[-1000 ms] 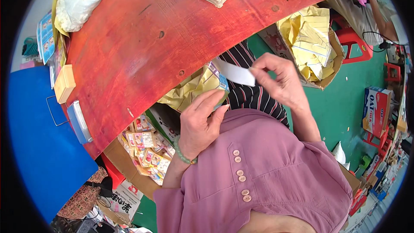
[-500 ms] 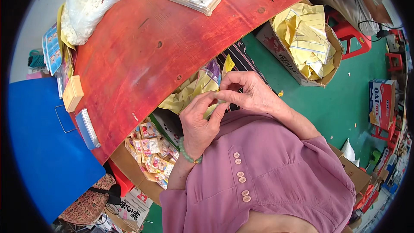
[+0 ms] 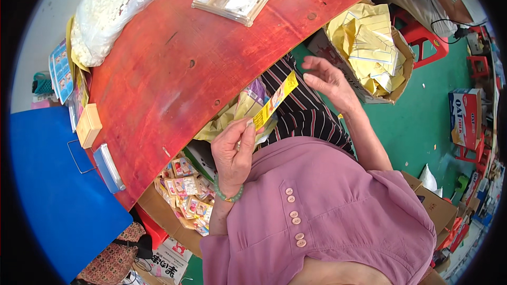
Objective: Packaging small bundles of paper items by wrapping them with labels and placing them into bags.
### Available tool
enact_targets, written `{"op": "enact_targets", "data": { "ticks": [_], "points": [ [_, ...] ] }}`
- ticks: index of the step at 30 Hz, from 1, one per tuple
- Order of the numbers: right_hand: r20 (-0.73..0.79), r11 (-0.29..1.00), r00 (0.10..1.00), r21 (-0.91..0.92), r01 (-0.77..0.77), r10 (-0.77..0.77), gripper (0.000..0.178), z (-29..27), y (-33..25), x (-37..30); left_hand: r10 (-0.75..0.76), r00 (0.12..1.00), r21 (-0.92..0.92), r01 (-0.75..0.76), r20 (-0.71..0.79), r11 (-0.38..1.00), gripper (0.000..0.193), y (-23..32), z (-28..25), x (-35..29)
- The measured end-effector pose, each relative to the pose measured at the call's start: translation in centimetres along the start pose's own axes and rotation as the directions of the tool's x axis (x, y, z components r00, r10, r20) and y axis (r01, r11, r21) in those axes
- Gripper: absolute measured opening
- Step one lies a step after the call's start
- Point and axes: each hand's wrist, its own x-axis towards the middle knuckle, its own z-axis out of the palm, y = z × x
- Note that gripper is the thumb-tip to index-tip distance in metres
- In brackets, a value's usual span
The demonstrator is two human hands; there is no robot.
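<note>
My left hand point(image 3: 231, 154) pinches the lower end of a narrow yellow printed strip point(image 3: 277, 100) between thumb and fingers. The strip slants up and to the right over my striped lap. My right hand point(image 3: 332, 85) is off the strip, with nothing in it and its fingers apart, beside the carton point(image 3: 328, 55) of crumpled yellow paper point(image 3: 367, 47). Behind the strip and my left hand, crumpled yellowish wrapping with a purple part point(image 3: 253, 94) lies at the table edge, partly covered.
The red table point(image 3: 169, 79) bears a clear-lidded tray pack point(image 3: 231, 1), a bag of white pieces point(image 3: 119, 8), a tan block point(image 3: 88, 125) and a stack of cards point(image 3: 109, 168). A carton of small packs point(image 3: 185, 184) stands lower left. Red stool point(image 3: 435, 53) and person point(image 3: 446, 2), upper right.
My hands have come apart. The right moved up and to the right and opened; the left keeps the yellow strip, which now shows at full length.
</note>
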Motion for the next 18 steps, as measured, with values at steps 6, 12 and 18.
{"op": "enact_targets", "data": {
  "ticks": [6, 12, 18],
  "points": [
    [0.109, 0.981, 0.99, 0.161, -0.11, 0.093, 0.013, 0.5, -0.2, -0.5, -0.089, 0.995, -0.177, 0.095, 0.042, 0.98, 0.019, -0.6, -0.8, -0.4],
    [0.111, 0.968, 0.994, 0.249, -0.009, -0.019, 0.004, 1.0, -3.4, -0.7, -0.103, 0.994, -0.313, 0.084, -0.042, 0.946, 0.02, -1.2, -1.9, 0.1],
    [0.068, 0.977, 0.976, 0.074, 0.201, -0.206, 0.013, 2.0, -10.2, 2.7, -0.046, 0.968, -0.358, -0.048, -0.249, 0.933, 0.019, 1.3, -0.8, 4.1]
  ]
}}
